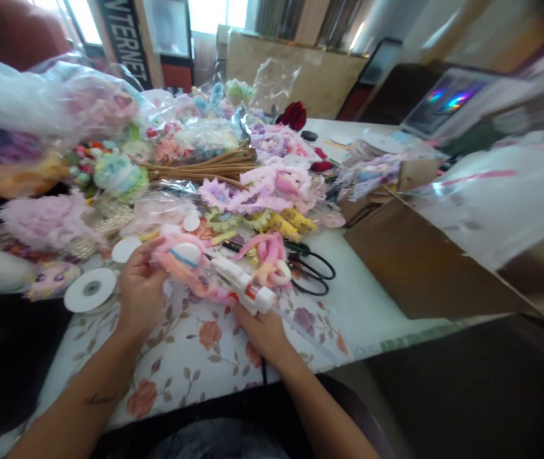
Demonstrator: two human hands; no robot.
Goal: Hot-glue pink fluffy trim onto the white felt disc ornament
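My left hand (pixel 142 290) is closed on a fluffy pink and orange piece (pixel 176 261) with a white disc (pixel 188 255) and a blue strip on it. In my right hand (pixel 262 331) is a white glue gun (pixel 238 280), its nozzle pointing left at the fluffy piece. A clear glue stick (pixel 307 335) seems to stick out of its back end. Just beyond the gun lies a loose coil of pink and cream fuzzy strips (pixel 268 255). Black-handled scissors (pixel 317 271) rest to the right of that coil.
A white ribbon spool (pixel 90 290) and a black flat object (pixel 9 357) lie at left. Plush flowers, brown stems (pixel 205 167) and plastic-wrapped bundles fill the back of the floral tablecloth (pixel 181 357). An open cardboard box (pixel 420 261) stands at right.
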